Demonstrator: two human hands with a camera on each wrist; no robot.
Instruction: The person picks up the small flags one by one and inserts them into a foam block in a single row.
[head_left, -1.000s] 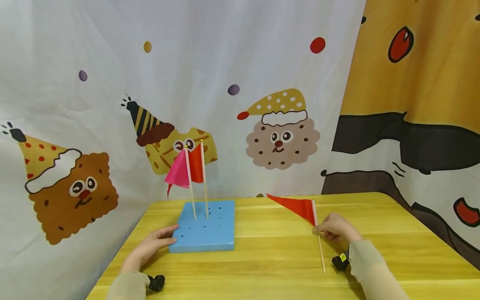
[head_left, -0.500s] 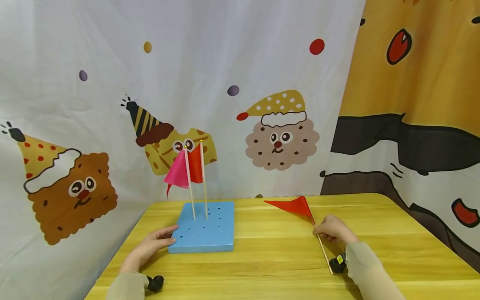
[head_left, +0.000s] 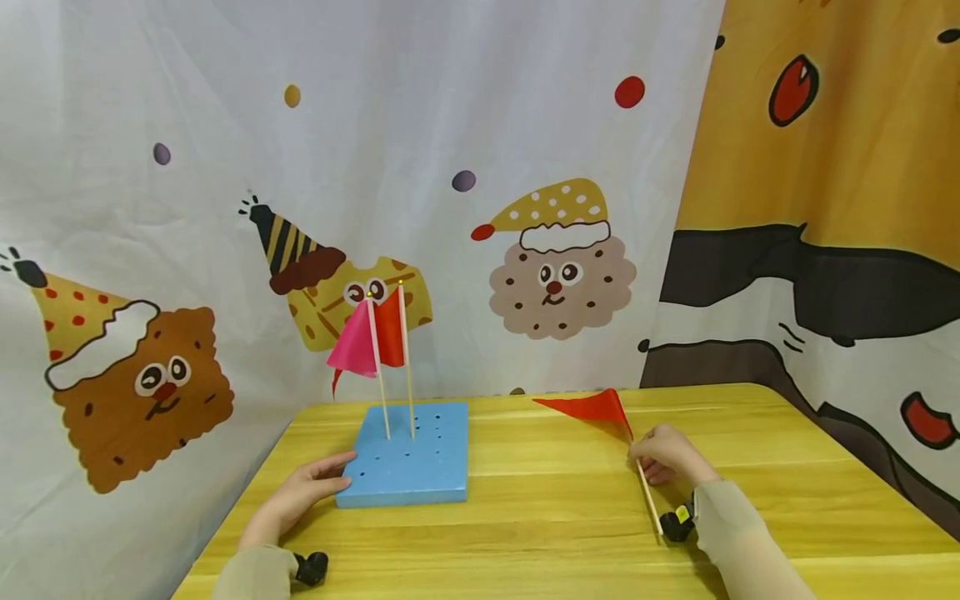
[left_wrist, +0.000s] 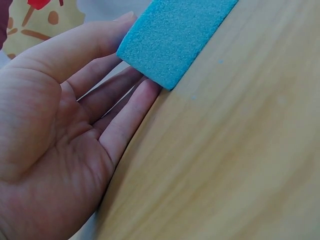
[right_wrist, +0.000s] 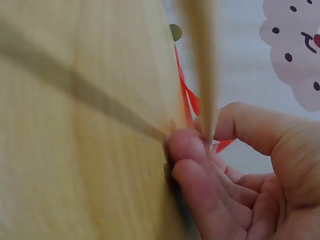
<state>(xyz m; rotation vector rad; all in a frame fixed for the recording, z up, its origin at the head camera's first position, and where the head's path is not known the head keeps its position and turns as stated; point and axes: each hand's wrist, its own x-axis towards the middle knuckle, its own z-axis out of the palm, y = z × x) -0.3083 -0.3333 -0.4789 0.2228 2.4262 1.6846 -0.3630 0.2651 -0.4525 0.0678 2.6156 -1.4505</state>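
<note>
A light blue foam block [head_left: 408, 478] with small holes in its top lies at the left of the table. A pink pennant flag [head_left: 357, 340] and a red-orange pennant flag [head_left: 391, 333] stand upright in it on thin wooden sticks. My left hand [head_left: 300, 490] rests at the block's left side, its fairly straight fingers touching the foam [left_wrist: 172, 42]. On the right, my right hand [head_left: 669, 454] pinches the stick of another red pennant flag [head_left: 588, 407] between thumb and fingers. That flag leans, cloth end away from me, and the bare stick [right_wrist: 201, 65] end points toward me.
The yellow wood-grain table [head_left: 540, 517] carries the block. Behind it hangs a printed curtain [head_left: 465, 100] with cartoon biscuits. Black wrist cameras sit on both arms at the beige sleeves [head_left: 731, 517].
The red flag in my right hand has tilted, its stick's lower end swinging right toward the wrist and its cloth lying flatter. The left hand and block stay in place.
</note>
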